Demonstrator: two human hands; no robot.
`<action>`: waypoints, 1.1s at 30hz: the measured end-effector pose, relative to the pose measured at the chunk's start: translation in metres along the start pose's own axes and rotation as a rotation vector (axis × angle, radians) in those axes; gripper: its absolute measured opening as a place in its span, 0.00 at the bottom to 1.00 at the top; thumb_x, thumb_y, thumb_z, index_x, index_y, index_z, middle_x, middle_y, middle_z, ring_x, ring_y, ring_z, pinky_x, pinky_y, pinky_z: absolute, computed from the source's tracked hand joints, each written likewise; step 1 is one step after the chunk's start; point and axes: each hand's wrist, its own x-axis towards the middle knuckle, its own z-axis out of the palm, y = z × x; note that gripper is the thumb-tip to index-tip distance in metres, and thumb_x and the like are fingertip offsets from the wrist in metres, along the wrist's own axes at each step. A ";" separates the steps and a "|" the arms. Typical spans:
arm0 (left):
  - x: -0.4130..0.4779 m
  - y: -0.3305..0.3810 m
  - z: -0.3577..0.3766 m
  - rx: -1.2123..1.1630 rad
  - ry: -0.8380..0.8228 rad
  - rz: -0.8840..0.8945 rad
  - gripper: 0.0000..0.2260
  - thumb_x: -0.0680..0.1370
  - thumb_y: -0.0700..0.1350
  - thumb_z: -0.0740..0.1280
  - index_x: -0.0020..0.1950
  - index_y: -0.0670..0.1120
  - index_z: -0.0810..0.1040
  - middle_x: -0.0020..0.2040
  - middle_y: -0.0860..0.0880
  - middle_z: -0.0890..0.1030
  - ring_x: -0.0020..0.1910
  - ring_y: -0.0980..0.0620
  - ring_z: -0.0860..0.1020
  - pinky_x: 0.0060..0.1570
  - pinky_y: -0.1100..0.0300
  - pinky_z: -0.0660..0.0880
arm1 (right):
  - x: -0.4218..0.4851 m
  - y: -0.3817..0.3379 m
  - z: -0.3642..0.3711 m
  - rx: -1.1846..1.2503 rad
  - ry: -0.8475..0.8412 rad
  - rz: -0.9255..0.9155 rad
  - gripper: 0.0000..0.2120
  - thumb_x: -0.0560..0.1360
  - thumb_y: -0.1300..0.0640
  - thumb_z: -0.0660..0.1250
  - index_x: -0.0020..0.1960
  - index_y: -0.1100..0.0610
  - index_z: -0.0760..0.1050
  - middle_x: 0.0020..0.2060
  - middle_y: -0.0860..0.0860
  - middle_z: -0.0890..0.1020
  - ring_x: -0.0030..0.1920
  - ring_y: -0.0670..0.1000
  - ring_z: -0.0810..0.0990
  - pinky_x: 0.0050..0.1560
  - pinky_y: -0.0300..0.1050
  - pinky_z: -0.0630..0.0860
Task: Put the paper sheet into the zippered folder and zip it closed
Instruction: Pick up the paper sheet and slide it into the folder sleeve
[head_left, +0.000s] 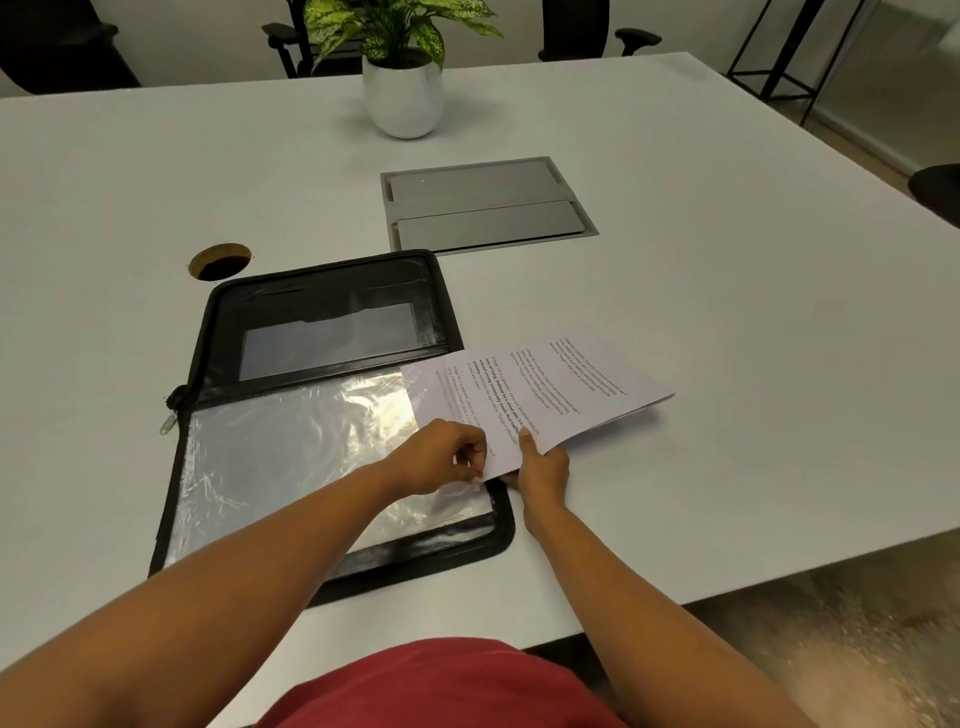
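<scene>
Right hand (543, 467) is gripping the thin printed paper sheet (545, 395) overhanging the open black zippered folder (332, 291) onto open white worktop (727, 312), left hand (441, 457) pinching the crinkly clear sleeve (285, 457).

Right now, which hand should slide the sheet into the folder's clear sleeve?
Likely right. The right hand grips the paper sheet; the left hand seems to pinch the clear sleeve at its edge.

Potted plant (402, 62), table (727, 312) hatch (485, 205).
</scene>
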 end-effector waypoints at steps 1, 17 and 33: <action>0.000 0.000 0.001 0.000 0.001 0.004 0.12 0.70 0.33 0.70 0.35 0.49 0.72 0.38 0.50 0.77 0.37 0.55 0.75 0.45 0.64 0.74 | -0.002 0.001 0.000 -0.005 -0.022 0.003 0.17 0.77 0.60 0.62 0.65 0.58 0.68 0.61 0.57 0.77 0.57 0.58 0.78 0.53 0.58 0.79; -0.018 -0.059 0.009 0.232 0.036 -0.478 0.39 0.72 0.54 0.70 0.75 0.43 0.54 0.76 0.42 0.53 0.75 0.44 0.54 0.73 0.49 0.56 | 0.017 -0.004 -0.039 -0.029 0.012 -0.013 0.10 0.75 0.53 0.65 0.55 0.55 0.73 0.48 0.53 0.80 0.39 0.51 0.78 0.32 0.43 0.78; -0.011 -0.057 0.022 0.256 0.019 -0.465 0.43 0.72 0.57 0.69 0.76 0.43 0.46 0.77 0.43 0.45 0.76 0.44 0.45 0.73 0.51 0.49 | 0.036 -0.040 -0.066 -0.258 -0.336 0.264 0.16 0.70 0.65 0.69 0.57 0.62 0.74 0.42 0.56 0.83 0.32 0.49 0.83 0.31 0.39 0.81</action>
